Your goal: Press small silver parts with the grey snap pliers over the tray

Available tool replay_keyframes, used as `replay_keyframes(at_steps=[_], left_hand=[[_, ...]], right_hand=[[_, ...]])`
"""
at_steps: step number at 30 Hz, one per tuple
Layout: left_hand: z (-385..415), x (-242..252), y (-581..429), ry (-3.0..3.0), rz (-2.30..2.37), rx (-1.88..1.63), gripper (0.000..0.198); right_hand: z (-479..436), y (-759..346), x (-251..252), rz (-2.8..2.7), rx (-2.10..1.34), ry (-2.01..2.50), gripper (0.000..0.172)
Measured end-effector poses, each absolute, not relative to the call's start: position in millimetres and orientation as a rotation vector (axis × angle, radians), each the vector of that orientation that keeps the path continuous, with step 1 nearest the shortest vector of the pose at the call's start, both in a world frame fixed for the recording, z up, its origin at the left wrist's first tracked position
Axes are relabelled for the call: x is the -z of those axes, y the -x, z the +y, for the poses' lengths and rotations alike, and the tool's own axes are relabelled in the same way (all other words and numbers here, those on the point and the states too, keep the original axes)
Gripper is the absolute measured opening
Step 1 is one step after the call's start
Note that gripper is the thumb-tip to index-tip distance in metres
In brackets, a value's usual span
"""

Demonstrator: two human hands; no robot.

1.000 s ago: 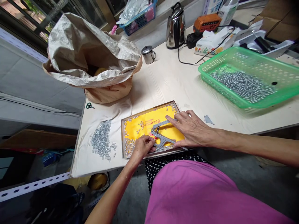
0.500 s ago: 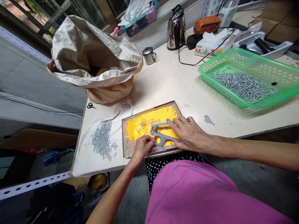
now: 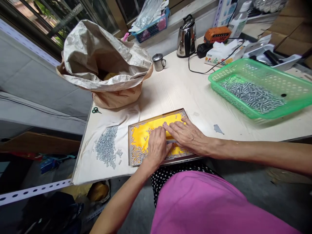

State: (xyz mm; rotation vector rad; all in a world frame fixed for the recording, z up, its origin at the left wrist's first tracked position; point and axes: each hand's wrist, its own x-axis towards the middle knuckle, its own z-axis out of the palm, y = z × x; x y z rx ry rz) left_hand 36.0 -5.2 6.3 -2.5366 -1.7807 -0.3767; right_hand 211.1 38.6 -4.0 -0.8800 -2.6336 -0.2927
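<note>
A shallow tray with a yellow lining (image 3: 138, 135) lies at the table's near edge, with small silver metal pins scattered along its sides. Both my hands rest on it, over a grey hand tool (image 3: 171, 141) of which only a sliver shows between them. My left hand (image 3: 157, 146) lies palm down on the tool, fingers pointing away from me. My right hand (image 3: 186, 136) lies flat beside it, fingers stretched leftward across the tool and touching the left hand's fingers.
A heap of silver pins (image 3: 106, 148) lies on a white cloth (image 3: 102, 125) left of the tray, near green scissors (image 3: 96, 110). A green basket (image 3: 294, 87) of pins stands right. A big paper sack (image 3: 104, 61), metal cup (image 3: 159, 62) and kettle (image 3: 186, 36) stand behind.
My left hand left its pinch at the tool's jaw and moved up over the tool. My right hand slid left; together they now cover the tool. The view shifted slightly.
</note>
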Motion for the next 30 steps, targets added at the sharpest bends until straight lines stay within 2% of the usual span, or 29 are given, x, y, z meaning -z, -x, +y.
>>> replay_keyframes(at_steps=[5,9,11,15,17,19,22,25,30], left_hand=[[14,-19,-30,2.453,-1.772,0.308,0.051],[20,-26,-30,2.470,-1.817,0.169,0.028],[22,-25,-30,2.485,-1.843,0.126,0.028],[23,-20,-29,2.521,-1.769,0.235,0.047],[21,-16,-28,2.561,-1.653,0.341,0.055],[16,-15,-27,2.600,-1.499,0.410,0.046],[6,-18,-29,2.641,-1.185,0.445,0.018],[-1,-25,-31,2.670,-0.965,0.428,0.019],[-7,-25,-29,2.650,-1.058,0.324,0.020]], right_hand=[[58,-207,-10,-2.588,0.558,0.843,0.035],[79,-212,-7,-2.724,0.421,0.605,0.035],[86,-215,-1,-2.766,0.342,0.577,0.036],[87,-222,0,-2.745,0.234,0.666,0.027],[85,-226,-5,-2.713,0.182,0.721,0.044],[86,-231,-10,-2.694,0.094,0.771,0.056],[99,-242,-12,-2.649,-0.081,0.849,0.052],[122,-254,-5,-2.651,-0.211,0.823,0.050],[135,-256,7,-2.614,-0.225,0.742,0.048]])
